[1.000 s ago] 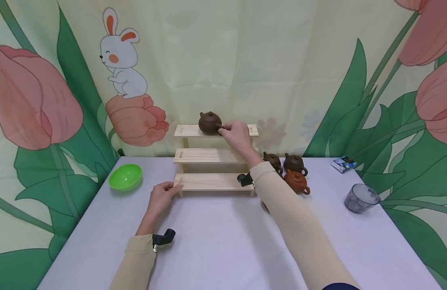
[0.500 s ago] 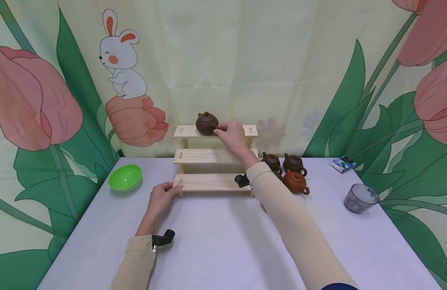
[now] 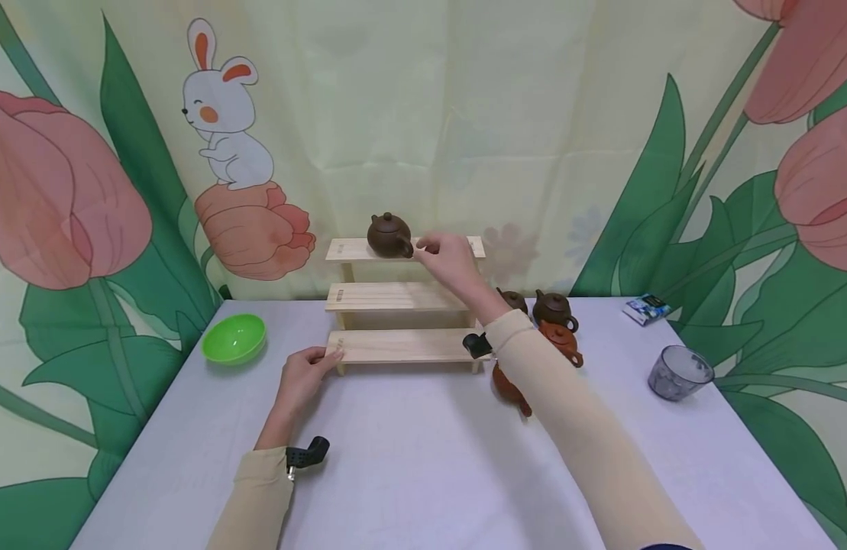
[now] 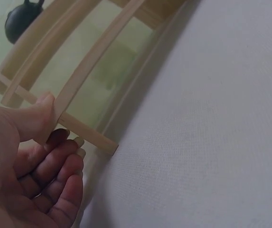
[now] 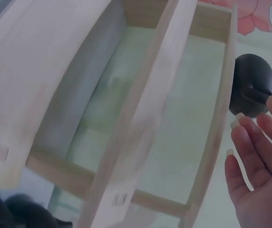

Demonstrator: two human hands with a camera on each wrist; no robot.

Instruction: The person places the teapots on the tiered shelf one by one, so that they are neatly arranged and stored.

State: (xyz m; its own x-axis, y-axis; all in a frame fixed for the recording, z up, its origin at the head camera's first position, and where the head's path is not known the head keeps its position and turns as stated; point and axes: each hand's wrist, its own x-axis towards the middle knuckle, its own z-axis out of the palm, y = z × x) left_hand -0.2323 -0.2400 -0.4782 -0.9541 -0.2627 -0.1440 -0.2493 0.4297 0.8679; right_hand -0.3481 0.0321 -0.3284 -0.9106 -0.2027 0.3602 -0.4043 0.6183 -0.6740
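Note:
A dark brown teapot (image 3: 389, 235) sits on the top tier of a three-tier wooden display stand (image 3: 402, 345), its handle toward the right. Just right of that handle is my right hand (image 3: 452, 263), fingertips close to it. In the right wrist view the right hand's fingers (image 5: 254, 152) are loosely extended, with the teapot's handle showing beyond them. My left hand (image 3: 305, 380) pinches the left end of the stand's lowest tier. From the left wrist, its thumb lies on top of the board, with the other fingers curled below.
Right of the stand, partly behind my right sleeve, are dark brown teapots (image 3: 554, 309) and reddish-brown teapots (image 3: 509, 388). Farther right stand a clear grey cup (image 3: 680, 373) and a small blue box (image 3: 646, 308). A green bowl (image 3: 234, 339) is at the left.
The teapot slid slightly left along the top tier with my right hand at its handle. The right fingers have since come off the handle and the forearm has shifted right. The left hand stays put.

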